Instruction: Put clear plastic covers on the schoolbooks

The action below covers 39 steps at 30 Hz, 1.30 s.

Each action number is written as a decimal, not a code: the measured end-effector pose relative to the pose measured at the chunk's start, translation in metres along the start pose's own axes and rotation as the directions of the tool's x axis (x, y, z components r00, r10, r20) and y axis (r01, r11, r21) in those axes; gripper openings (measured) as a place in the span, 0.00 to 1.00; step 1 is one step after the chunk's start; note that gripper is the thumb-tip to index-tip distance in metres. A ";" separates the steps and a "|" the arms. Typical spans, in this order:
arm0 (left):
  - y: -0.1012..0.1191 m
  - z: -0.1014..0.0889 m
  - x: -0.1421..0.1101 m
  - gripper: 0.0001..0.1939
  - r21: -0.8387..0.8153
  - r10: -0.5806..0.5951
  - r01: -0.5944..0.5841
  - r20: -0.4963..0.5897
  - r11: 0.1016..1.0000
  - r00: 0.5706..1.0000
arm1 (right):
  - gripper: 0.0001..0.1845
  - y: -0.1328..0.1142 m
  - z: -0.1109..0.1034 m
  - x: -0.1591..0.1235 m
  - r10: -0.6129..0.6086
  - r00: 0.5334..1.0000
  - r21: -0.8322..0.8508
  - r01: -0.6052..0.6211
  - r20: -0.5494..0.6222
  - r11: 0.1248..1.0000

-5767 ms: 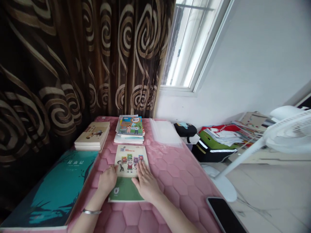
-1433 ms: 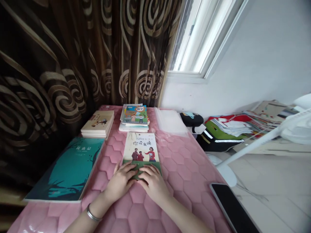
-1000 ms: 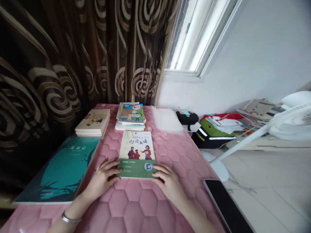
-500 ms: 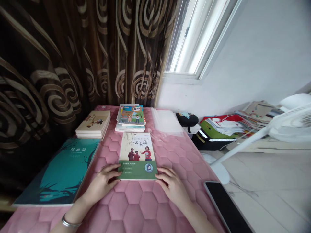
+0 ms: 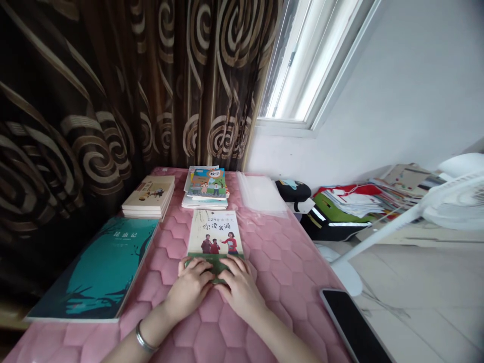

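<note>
A book (image 5: 212,236) with a white upper cover, a green lower band and a picture of three people lies flat in the middle of the pink padded table cover (image 5: 223,335). My left hand (image 5: 192,282) rests on the lower left of the book, fingers bent and apart over the green band. On the lower right, my right hand (image 5: 239,286) lies the same way, close beside the left. Both hands cover most of the green band, and the thumbs are near the book's front edge.
A large teal book (image 5: 106,269) lies at the left, with a stack of beige books (image 5: 149,194) behind it. Textbooks (image 5: 207,186) are piled at the back, beside clear plastic sheets (image 5: 262,194). A phone (image 5: 353,322) lies at the right edge; a white fan (image 5: 393,229) stands beyond.
Both hands have moved inward from the book's left and right sides onto its lower cover, and now lie close together. The view has shifted slightly.
</note>
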<state>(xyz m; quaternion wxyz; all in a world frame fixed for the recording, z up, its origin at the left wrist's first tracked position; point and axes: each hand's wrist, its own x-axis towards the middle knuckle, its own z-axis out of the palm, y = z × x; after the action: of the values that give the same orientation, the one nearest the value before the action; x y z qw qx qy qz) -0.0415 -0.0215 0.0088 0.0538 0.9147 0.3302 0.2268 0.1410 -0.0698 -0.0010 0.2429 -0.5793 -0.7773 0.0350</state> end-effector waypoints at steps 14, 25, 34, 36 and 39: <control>-0.057 -0.023 -0.041 0.10 0.032 -0.096 0.096 -0.002 0.995 0.995 | 0.09 0.065 -0.029 -0.037 0.126 0.992 0.115 -0.123 -0.014 0.986; -0.044 -0.019 -0.035 0.12 0.091 -0.069 0.072 -0.033 0.993 0.997 | 0.11 0.069 -0.021 0.075 0.109 0.990 -0.034 -0.106 0.094 0.994; -0.045 -0.017 -0.040 0.13 0.185 -0.035 0.034 0.004 0.982 0.999 | 0.17 0.104 -0.002 0.169 0.303 0.943 -0.161 -0.281 0.137 0.946; -0.048 -0.019 -0.042 0.12 0.205 -0.024 0.020 0.013 0.979 1.000 | 0.17 0.107 -0.003 0.169 0.315 0.937 -0.169 -0.290 0.151 0.942; -0.055 -0.024 -0.049 0.16 0.269 -0.075 0.076 -0.016 0.960 0.997 | 0.16 0.109 -0.008 0.160 0.347 0.924 -0.196 -0.315 0.162 0.929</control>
<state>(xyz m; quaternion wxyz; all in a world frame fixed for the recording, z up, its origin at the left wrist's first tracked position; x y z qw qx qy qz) -0.1174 -0.0113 -0.0024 -0.0632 0.8996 0.3927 0.1802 0.2066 0.1104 0.0230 0.1074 -0.7145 -0.6881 0.0670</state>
